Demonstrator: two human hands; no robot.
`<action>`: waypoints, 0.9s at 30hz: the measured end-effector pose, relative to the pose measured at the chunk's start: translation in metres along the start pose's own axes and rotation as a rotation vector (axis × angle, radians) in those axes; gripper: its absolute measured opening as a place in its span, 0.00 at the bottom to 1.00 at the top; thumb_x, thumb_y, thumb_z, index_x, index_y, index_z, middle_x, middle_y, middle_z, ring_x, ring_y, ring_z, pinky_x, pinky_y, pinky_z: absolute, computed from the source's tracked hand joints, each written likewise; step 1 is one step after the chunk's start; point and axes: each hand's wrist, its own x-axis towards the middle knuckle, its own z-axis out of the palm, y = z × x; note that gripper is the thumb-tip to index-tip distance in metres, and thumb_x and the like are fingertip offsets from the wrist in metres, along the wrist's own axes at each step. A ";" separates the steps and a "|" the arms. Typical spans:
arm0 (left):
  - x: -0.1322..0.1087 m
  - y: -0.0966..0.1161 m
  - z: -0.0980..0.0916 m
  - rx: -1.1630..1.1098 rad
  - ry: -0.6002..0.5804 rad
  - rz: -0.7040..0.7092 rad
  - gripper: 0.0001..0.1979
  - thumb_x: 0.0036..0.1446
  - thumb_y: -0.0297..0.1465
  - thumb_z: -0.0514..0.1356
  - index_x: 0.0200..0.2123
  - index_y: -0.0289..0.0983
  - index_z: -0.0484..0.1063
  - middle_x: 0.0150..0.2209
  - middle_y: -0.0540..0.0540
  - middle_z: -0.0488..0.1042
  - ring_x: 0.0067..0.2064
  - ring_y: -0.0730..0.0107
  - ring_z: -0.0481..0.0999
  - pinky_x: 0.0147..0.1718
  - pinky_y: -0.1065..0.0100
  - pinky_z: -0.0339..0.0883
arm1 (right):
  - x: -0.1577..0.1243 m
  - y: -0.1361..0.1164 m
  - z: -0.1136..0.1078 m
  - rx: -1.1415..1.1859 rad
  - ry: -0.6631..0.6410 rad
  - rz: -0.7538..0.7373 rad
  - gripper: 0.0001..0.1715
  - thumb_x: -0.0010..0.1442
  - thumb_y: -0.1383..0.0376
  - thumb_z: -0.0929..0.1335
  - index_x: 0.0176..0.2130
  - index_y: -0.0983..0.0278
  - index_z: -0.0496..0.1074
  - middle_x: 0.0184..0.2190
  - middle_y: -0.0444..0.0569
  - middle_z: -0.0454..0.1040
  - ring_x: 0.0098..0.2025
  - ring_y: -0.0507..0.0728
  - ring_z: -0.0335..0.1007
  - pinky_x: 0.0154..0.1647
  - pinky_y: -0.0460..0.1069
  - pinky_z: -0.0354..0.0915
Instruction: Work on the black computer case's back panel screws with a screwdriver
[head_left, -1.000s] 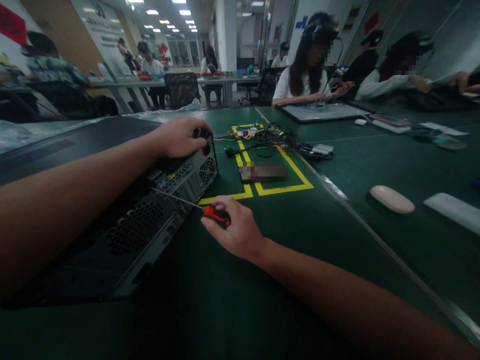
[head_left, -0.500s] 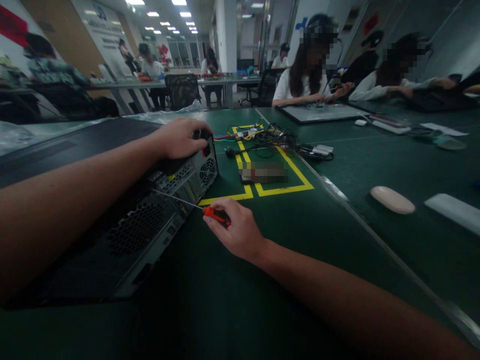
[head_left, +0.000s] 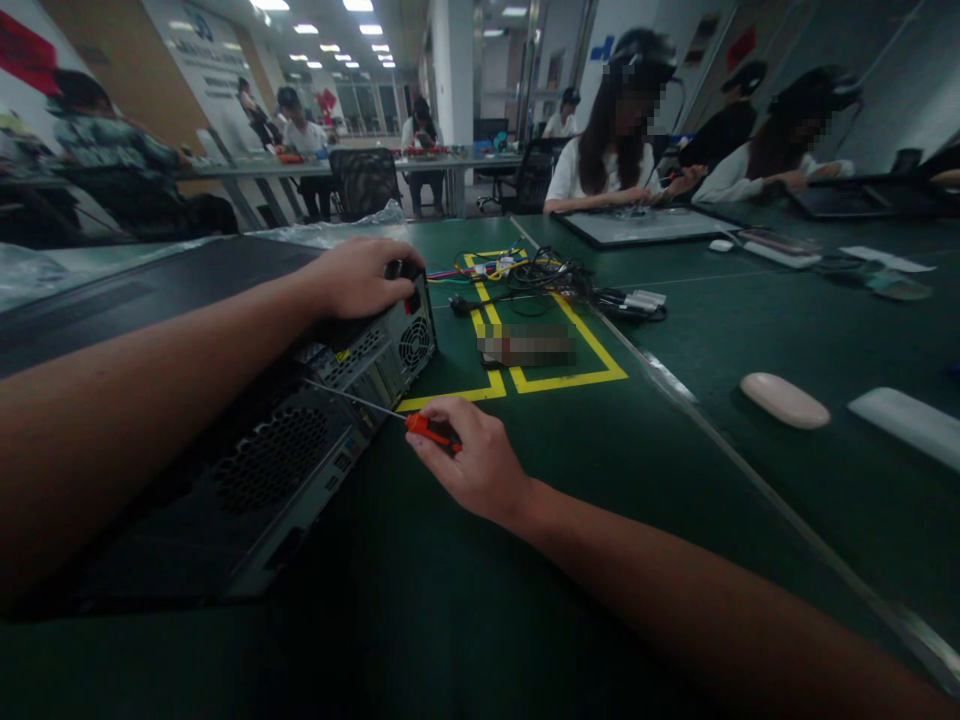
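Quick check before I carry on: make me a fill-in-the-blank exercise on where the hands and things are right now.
1. The screwdriver is held in the person's ____.
2. Seen from the camera, the computer case, with the left hand resting on it, lies to the ____ of the tangled cables.
3. The tape outlines on the green table are coloured ____.

Missing words: right hand; left; yellow.

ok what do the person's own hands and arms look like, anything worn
The left hand and right hand are ungloved, and no sleeve shows on the left forearm or right forearm. No watch or bracelet is visible.
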 end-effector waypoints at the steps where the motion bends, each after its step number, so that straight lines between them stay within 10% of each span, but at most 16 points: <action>1: 0.000 -0.001 0.000 0.000 0.002 0.002 0.30 0.57 0.42 0.54 0.60 0.39 0.77 0.53 0.39 0.79 0.55 0.46 0.76 0.58 0.52 0.66 | 0.000 0.000 0.000 0.002 0.000 -0.005 0.11 0.70 0.58 0.69 0.49 0.60 0.71 0.43 0.49 0.80 0.43 0.55 0.78 0.46 0.51 0.74; 27: 0.000 -0.001 0.000 0.005 -0.006 0.001 0.30 0.58 0.43 0.53 0.60 0.40 0.76 0.54 0.40 0.79 0.56 0.48 0.76 0.59 0.54 0.65 | 0.000 -0.001 -0.001 0.015 -0.001 0.015 0.11 0.70 0.58 0.69 0.49 0.61 0.71 0.43 0.49 0.80 0.43 0.54 0.79 0.45 0.50 0.73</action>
